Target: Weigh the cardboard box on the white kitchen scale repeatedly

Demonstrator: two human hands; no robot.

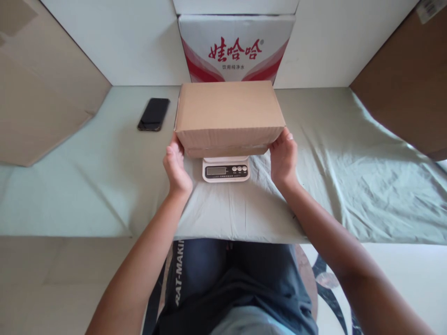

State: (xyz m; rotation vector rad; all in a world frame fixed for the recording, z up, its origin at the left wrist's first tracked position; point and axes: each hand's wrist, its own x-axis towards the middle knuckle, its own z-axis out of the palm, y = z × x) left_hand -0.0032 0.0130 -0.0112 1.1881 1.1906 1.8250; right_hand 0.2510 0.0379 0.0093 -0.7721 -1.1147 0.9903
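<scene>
we see the cardboard box (230,107) at the upper centre of the frame, above the weighing plate of a small white scale (226,177). our hands are set wide apart with the box between them: the left hand (178,165) holds its left end by the lower near corner, the right hand (284,156) the matching corner at the right. as far as we can judge, bringing the box over the scale is done, but letting go of it is not. we cannot tell whether the box rests fully on the plate (its near edge hides the contact), and we can read no figure on the display.

the surface (87,195) wears a pale green cloth, wrinkled most at the right of the frame. a dark phone (154,114) lies left of the box. behind, a white carton (237,46) with red lettering stands by a white wall (321,42); large brown cardboard pieces flank us at upper left (45,88) and upper right. below, we see pale floor (394,279) with a dark curved pattern.
</scene>
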